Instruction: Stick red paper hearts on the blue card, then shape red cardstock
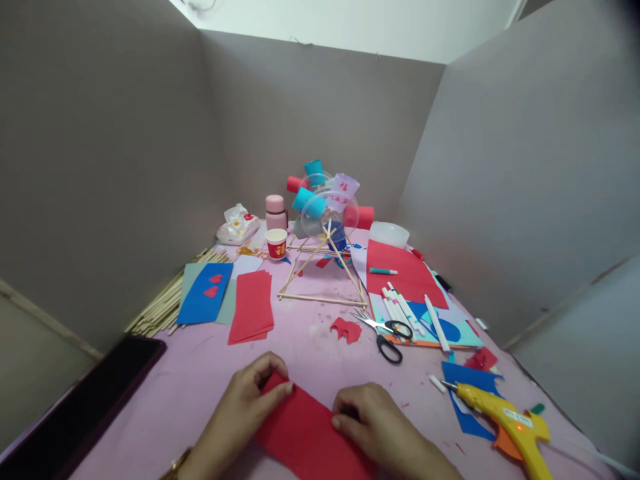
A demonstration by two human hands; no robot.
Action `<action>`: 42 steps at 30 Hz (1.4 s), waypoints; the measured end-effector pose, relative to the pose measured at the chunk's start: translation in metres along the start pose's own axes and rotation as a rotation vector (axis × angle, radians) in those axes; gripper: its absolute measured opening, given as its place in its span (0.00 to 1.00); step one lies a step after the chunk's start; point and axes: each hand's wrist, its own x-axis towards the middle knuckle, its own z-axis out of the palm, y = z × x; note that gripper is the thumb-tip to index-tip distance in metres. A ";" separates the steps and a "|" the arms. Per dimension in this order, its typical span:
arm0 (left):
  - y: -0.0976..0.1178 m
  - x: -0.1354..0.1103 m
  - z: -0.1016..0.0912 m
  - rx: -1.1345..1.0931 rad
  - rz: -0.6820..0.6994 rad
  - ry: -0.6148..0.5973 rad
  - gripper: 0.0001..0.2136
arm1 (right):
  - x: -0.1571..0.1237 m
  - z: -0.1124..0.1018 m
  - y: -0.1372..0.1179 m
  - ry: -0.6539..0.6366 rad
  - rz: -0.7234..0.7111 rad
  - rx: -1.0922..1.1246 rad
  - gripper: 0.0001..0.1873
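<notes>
My left hand (250, 393) is curled with its fingertips pinching the upper left corner of a rectangular red paper sheet (305, 433), which lies flat on the pink counter (190, 380) right in front of me. My right hand (367, 417) is bent too, its fingers pressed down on the right edge of that same sheet. Both hands are partly closed on the paper, neither one spread flat.

Counting what lies about: one pair of black-handled scissors (387, 337) just beyond my right hand, one yellow glue gun (505, 420) to my right on a scrap of blue paper, one small stack of red paper sheets (251, 307) ahead to the left, and one blue paper sheet bearing two red hearts (206, 292) beside it. A small red cut-out scrap (346, 329) sits between the scissors and the stack. Several white glue sticks (405, 310) lie on coloured paper to the right; I cannot count them exactly.

Further back stands one wheel model of wooden sticks and coloured paper cups (325, 213), with one white paper cup with a red band (277, 243) and one pink bottle (275, 211) beside it. A bundle of wooden sticks (163, 307) lies along the left edge. Grey cardboard walls (100, 167) enclose the counter on three sides.
</notes>
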 end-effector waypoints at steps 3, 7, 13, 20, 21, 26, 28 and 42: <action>0.015 0.015 -0.001 -0.292 -0.028 0.170 0.16 | 0.008 0.003 0.001 0.156 0.065 0.489 0.11; 0.025 0.029 0.032 -0.763 -0.156 0.094 0.26 | 0.020 0.003 0.008 0.392 0.057 0.850 0.23; 0.021 0.036 0.077 -0.875 -0.264 -0.047 0.23 | 0.025 -0.017 0.027 0.551 0.011 0.596 0.20; 0.028 0.037 0.053 -0.861 -0.272 0.067 0.20 | 0.018 -0.047 0.046 0.721 0.061 -0.455 0.17; 0.028 0.037 0.050 -0.861 -0.257 0.086 0.19 | 0.019 -0.047 0.048 0.675 0.089 -0.532 0.18; 0.026 0.035 0.042 -0.878 -0.197 0.196 0.20 | 0.024 -0.044 0.052 0.573 0.154 -0.679 0.17; 0.025 0.034 0.038 -0.862 -0.218 0.292 0.25 | 0.024 -0.043 0.055 0.561 0.170 -0.693 0.18; 0.027 0.038 0.016 -0.800 -0.231 0.485 0.52 | 0.030 -0.012 0.070 0.351 -0.006 0.484 0.23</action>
